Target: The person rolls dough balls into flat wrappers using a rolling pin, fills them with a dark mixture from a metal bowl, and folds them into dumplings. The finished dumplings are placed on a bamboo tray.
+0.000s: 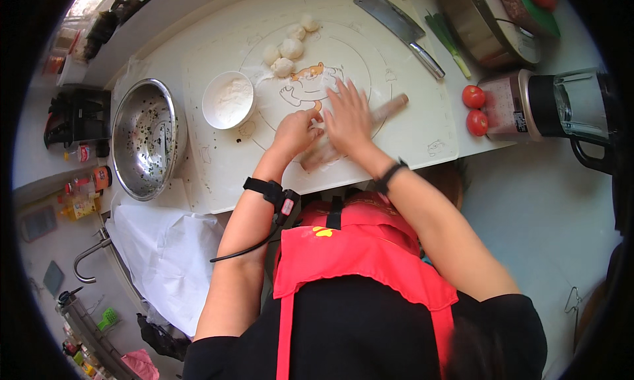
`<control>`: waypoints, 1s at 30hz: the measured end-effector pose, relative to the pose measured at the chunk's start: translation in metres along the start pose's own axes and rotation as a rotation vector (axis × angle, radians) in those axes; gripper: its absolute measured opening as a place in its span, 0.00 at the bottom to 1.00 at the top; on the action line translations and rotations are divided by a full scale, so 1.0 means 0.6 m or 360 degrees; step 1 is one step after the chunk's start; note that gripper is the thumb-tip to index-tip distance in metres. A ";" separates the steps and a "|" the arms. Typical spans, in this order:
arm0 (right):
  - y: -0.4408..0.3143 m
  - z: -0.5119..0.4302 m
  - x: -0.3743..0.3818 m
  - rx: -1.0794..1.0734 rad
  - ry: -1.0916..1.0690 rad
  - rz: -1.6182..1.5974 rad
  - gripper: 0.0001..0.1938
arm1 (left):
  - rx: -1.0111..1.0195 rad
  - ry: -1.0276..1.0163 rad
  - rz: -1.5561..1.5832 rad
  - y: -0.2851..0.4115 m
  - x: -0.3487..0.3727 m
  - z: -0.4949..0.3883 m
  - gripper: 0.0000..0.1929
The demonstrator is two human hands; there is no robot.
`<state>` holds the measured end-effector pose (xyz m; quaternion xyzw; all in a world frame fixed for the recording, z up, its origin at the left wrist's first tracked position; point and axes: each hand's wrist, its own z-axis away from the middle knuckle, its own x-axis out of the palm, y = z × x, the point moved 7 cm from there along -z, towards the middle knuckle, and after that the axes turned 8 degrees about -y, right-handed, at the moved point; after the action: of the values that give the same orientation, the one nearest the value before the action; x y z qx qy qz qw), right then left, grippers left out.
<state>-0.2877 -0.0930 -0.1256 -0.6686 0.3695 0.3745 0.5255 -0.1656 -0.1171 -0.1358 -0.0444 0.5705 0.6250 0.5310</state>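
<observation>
A wooden rolling pin (391,108) lies slantwise on the pale printed kneading mat (421,132), blurred by motion. My right hand (348,117) is spread flat over its middle, fingers apart. Just left of it, my left hand (298,131) has its fingers curled near the pin, at the middle of the mat; whether something small is between the fingertips is not plain. Several dough balls (290,48) lie in a group beyond my hands. A white bowl of flour (234,98) stands to the left of them. Loose flour dusts the mat.
A steel bowl (171,127) with green bits stands at the left. A cleaver (391,17) lies at the back right, beside green onion (447,43). Two tomatoes (473,97) sit near a blender (540,106) at the right. White cloth or paper (153,251) hangs at the left front.
</observation>
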 end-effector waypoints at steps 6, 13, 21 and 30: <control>0.029 0.158 -0.049 0.0067 -0.0236 -0.0072 0.28 | -0.0285 0.0401 0.0244 -0.027 0.022 0.054 0.14; -0.007 -0.005 0.007 -0.0101 -0.0186 0.0237 0.28 | -0.0399 0.0262 0.0212 -0.025 0.025 0.059 0.18; -0.003 -0.035 0.009 0.0003 -0.0048 -0.0005 0.26 | -0.0100 0.0220 0.0063 -0.027 -0.006 -0.003 0.10; 0.028 0.147 -0.040 0.0079 -0.0275 0.0039 0.31 | -0.0415 0.0371 0.0299 -0.048 0.045 0.093 0.13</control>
<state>-0.3231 -0.0071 -0.1262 -0.6160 0.3400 0.4279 0.5673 -0.1260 -0.0644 -0.1533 -0.1314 0.5439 0.7311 0.3903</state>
